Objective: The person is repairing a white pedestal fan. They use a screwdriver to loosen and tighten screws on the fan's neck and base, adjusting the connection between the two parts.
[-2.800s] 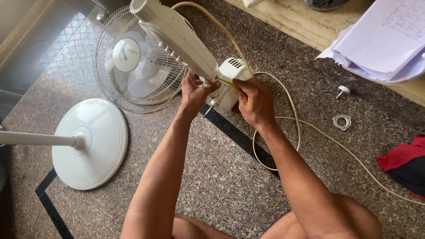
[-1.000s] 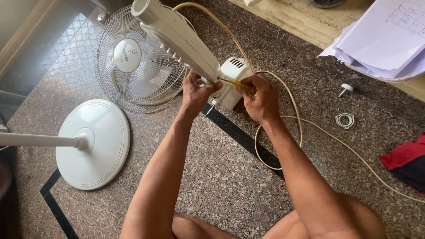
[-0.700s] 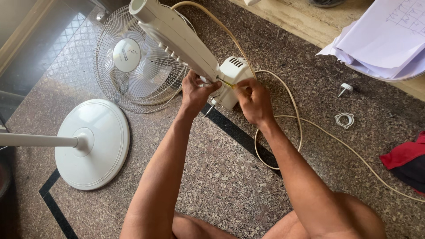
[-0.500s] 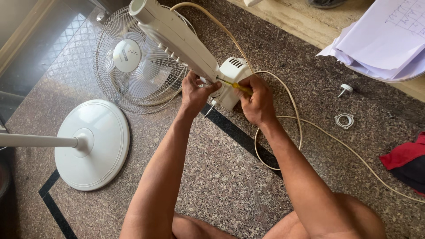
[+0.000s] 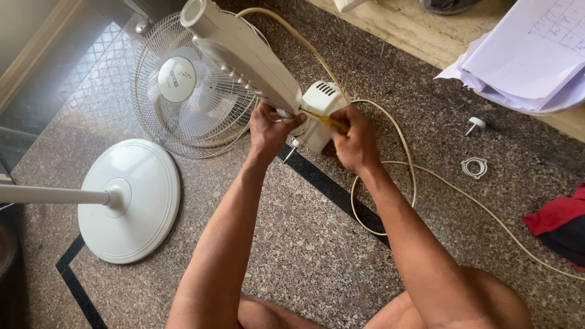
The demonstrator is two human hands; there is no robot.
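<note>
Only the head view here, looking straight down. The left hand (image 5: 268, 127) is wrapped around the neck joint where the white control column (image 5: 244, 55) meets the motor housing (image 5: 320, 116), fingers closed tight on it. The right hand (image 5: 353, 143) is pinching a yellow-handled screwdriver (image 5: 323, 117), its tip pointing into the joint toward 9 o'clock.

The whole pedestal fan head sits just above centre on the speckled granite floor (image 5: 304, 244), with the wire grille (image 5: 189, 91) lying at 10 o'clock from the hands. Looks like light, hollow plastic to me, stiff but crack-prone, so gripping the thick neck makes way more sense than the grille, which would flex.

The round base (image 5: 131, 201) lies at 8 o'clock, well apart. The beige power cord (image 5: 396, 183) loops out at 4 o'clock. A small white knob (image 5: 475, 125) and a plastic ring (image 5: 474, 167) sit at 3 o'clock, papers (image 5: 524, 55) at 2.
</note>
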